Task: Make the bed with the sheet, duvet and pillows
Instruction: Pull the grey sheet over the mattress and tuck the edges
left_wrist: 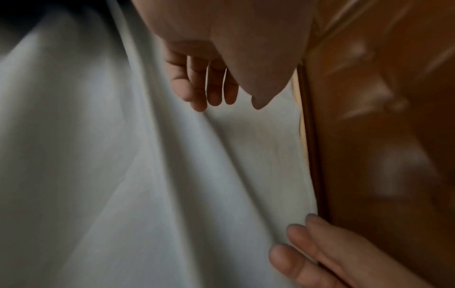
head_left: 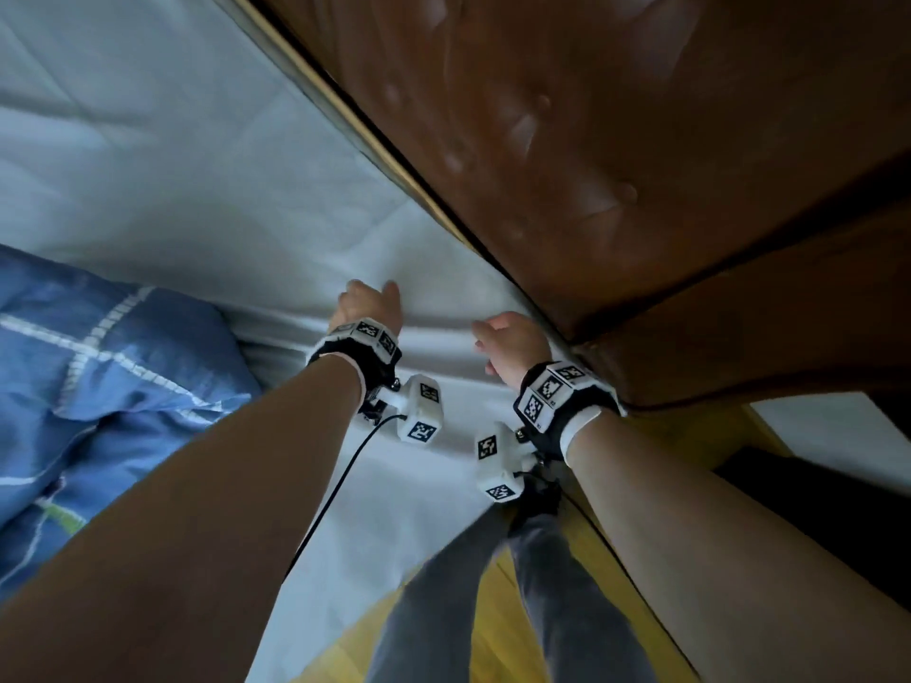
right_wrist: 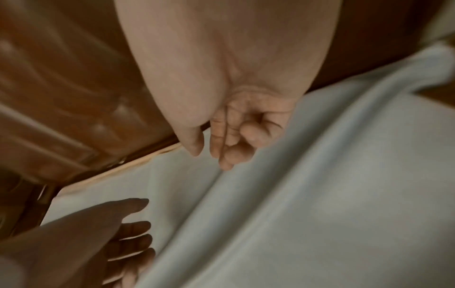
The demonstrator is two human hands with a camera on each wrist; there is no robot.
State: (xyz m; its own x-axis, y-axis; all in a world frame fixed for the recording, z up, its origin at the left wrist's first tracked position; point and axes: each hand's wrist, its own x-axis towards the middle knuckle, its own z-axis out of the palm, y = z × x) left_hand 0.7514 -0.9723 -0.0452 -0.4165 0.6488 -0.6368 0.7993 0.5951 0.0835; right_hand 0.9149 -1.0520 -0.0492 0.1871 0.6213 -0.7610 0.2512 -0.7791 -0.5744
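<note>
A white sheet [head_left: 197, 189] covers the mattress and lies in long folds near the headboard corner. My left hand [head_left: 369, 303] is low over one fold, its fingers [left_wrist: 209, 91] hanging fairly straight and holding nothing; contact with the cloth is unclear. My right hand [head_left: 493, 337] hovers beside it, closer to the headboard, with fingers [right_wrist: 229, 144] loosely curled and nothing in them. In the left wrist view the sheet [left_wrist: 123, 175] ripples below the left hand [left_wrist: 234, 103]. The right wrist view shows the right hand [right_wrist: 209, 155] above the sheet [right_wrist: 320, 194]. A blue checked duvet [head_left: 98, 362] is bunched at the left. No pillows are in view.
A brown padded leather headboard [head_left: 591, 115] runs along the right of the mattress, close to both hands. A beige mattress edge [head_left: 345, 115] shows beside it. My legs in grey trousers [head_left: 443, 608] stand on a yellow wooden floor [head_left: 493, 633] at the bed's side.
</note>
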